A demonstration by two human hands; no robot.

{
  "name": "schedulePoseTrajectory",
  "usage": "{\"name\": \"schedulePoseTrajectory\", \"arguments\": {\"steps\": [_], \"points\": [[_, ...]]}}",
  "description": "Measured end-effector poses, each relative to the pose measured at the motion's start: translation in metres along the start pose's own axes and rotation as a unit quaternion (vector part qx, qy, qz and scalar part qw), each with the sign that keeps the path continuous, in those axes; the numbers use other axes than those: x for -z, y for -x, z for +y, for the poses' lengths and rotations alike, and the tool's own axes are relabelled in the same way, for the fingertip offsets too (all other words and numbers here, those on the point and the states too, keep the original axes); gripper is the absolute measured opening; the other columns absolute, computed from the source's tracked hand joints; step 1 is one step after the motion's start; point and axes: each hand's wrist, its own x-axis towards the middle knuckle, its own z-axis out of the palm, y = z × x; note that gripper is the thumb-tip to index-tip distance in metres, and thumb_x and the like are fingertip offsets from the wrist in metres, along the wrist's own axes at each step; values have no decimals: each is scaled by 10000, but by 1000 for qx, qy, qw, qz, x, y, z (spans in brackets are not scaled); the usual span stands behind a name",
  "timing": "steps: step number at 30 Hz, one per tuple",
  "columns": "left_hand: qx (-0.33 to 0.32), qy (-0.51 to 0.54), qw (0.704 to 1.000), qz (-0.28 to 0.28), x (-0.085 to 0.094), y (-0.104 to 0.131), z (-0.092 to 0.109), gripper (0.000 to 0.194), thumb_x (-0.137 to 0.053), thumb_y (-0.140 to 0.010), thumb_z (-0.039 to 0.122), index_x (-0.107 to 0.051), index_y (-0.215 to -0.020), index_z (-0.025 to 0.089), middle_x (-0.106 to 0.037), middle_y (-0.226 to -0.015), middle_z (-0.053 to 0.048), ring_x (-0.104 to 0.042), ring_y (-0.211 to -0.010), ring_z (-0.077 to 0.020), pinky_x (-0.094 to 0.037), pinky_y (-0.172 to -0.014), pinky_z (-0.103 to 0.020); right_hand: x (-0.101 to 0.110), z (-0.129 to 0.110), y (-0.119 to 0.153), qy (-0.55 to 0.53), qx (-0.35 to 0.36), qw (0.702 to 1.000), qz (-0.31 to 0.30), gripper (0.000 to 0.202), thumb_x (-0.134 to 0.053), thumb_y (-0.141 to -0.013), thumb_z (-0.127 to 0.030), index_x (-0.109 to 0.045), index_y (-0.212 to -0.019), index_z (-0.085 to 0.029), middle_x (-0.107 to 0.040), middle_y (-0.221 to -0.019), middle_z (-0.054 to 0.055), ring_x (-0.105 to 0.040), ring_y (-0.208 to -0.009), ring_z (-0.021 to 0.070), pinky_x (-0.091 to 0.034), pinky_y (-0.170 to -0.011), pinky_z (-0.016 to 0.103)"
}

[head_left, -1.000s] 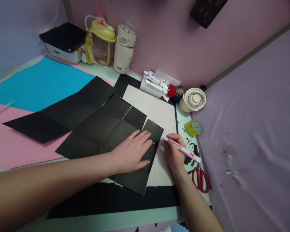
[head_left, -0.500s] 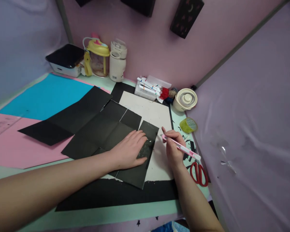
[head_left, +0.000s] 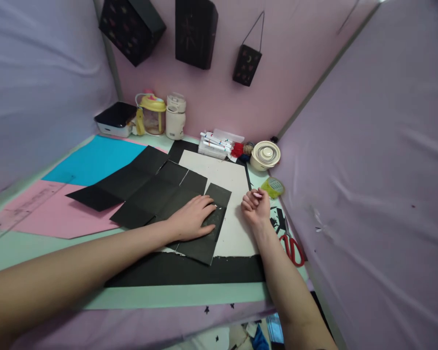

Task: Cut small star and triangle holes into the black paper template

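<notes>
My left hand point(head_left: 192, 218) lies flat with spread fingers on a scored sheet of black card point(head_left: 200, 250), pressing its right-hand panels. Cut lines and small white scuffs mark this card. Under it is a white board point(head_left: 235, 228), itself lying on a larger black sheet point(head_left: 190, 272). Raised just right of the board, my right hand point(head_left: 256, 208) is closed around a pink craft knife point(head_left: 257, 195); only a bit of the knife shows past the fingers. A second folded black card point(head_left: 120, 180) rests to the left, one flap lifted.
Red-handled scissors point(head_left: 294, 250), black scraps and a green tape roll point(head_left: 273, 187) lie at right. Behind are a lidded cream bowl point(head_left: 265, 155), a marker box point(head_left: 215, 146), bottles and a small printer-like box point(head_left: 115, 121). Left: a clear ruler point(head_left: 29, 206), pink and blue sheets.
My right hand has turned over, so the knife, shown lengthwise before, is mostly hidden in the fist. The view has tilted up, showing more hanging black boxes. My left hand stays on the card.
</notes>
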Motion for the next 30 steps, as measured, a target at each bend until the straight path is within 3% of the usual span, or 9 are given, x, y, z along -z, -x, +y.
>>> {"name": "schedulePoseTrajectory", "arguments": {"steps": [3,8,11,15,20,25,30], "points": [[-3,-19,1000,-4,-1,-1,0,464,-539,-899,422,-572,-1250,121,-513,-1361,-169,-422,-1329,-305,-309,-1139,-456,10,-14,1,-146,-13,985,-88,332,-558,-821,-236,-319,-592,-221,-210,-445,-115,-135,-381,68,-189,-342,171],[-11,-52,998,-22,0,-5,3,416,-502,-919,381,-592,-1234,125,-528,-1359,-176,-447,-1311,-297,-239,-1157,-479,19,-26,3,-358,-35,914,-190,316,-534,-844,-152,-322,-617,-211,-207,-474,-107,-221,-388,65,-208,-363,170],[-19,-64,997,-46,5,-8,7,374,-496,-920,357,-614,-1201,141,-535,-1366,-173,-461,-1306,-288,-220,-1155,-465,23,-31,2,-396,-17,890,-225,287,-503,-857,-141,-338,-633,-213,-235,-482,-101,-257,-397,70,-230,-372,175],[-7,-54,995,-86,18,-16,9,341,-541,-886,340,-644,-1161,168,-555,-1366,-169,-509,-1267,-304,-291,-1094,-468,27,-36,2,-418,4,876,-241,260,-491,-857,-127,-364,-648,-215,-254,-484,-97,-277,-404,73,-247,-372,178],[44,13,992,-113,39,-43,11,283,-641,-783,394,-697,-998,218,-699,-1155,-92,-647,-1055,-273,-435,-932,-374,24,-40,4,-433,16,864,-256,252,-487,-869,-137,-370,-660,-214,-300,-491,-93,-317,-407,66,-290,-374,175],[92,140,985,-48,37,-92,48,414,-550,-850,538,-637,-1066,196,-721,-1002,-56,-670,-906,-199,-483,-776,-269,20,-43,7,-428,26,863,-266,249,-521,-862,-136,-385,-668,-213,-336,-498,-96,-335,-413,60,-323,-383,168],[94,233,968,24,21,-133,89,400,-653,-752,580,-556,-830,200,-650,-790,1,-597,-728,-169,-441,-640,-256,23,-46,6,-456,22,852,-257,267,-488,-880,-135,-361,-661,-217,-329,-504,-93,-349,-411,62,-313,-367,172]]}}
